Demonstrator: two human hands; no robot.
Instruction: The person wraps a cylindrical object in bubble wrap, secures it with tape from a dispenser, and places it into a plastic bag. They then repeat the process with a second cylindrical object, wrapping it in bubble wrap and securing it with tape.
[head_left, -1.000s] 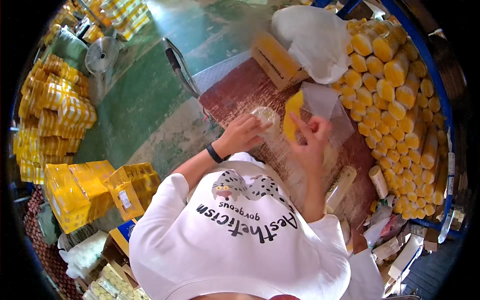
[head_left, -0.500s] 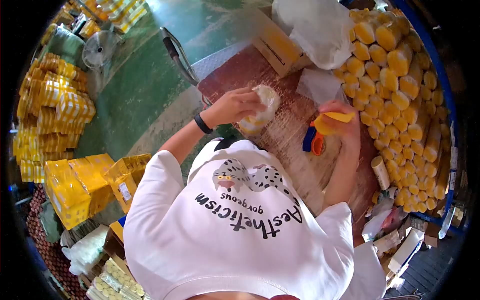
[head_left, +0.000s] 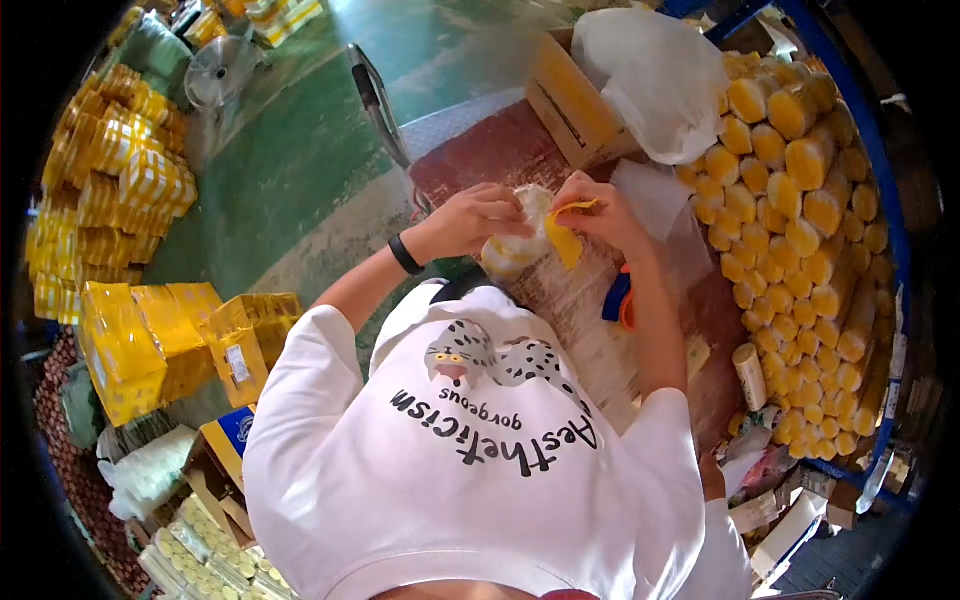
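A clear-wrapped bundle with white and yellow parts lies on the worn reddish table. My left hand, below a black wristband, is closed on the bundle's left side. Pinched in my right hand is a yellow strip, which hangs down at the bundle's right edge. A blue and orange tool lies on the table, partly hidden behind my right forearm.
Beyond my hands are a cardboard box and a white plastic bag. Yellow-ended rolls are stacked at the right within a blue frame. Yellow taped boxes stand at the left, near a fan.
My right hand has moved left with the yellow strip, from above the blue and orange tool to the bundle. My left hand stays on the bundle. The whole view has shifted slightly.
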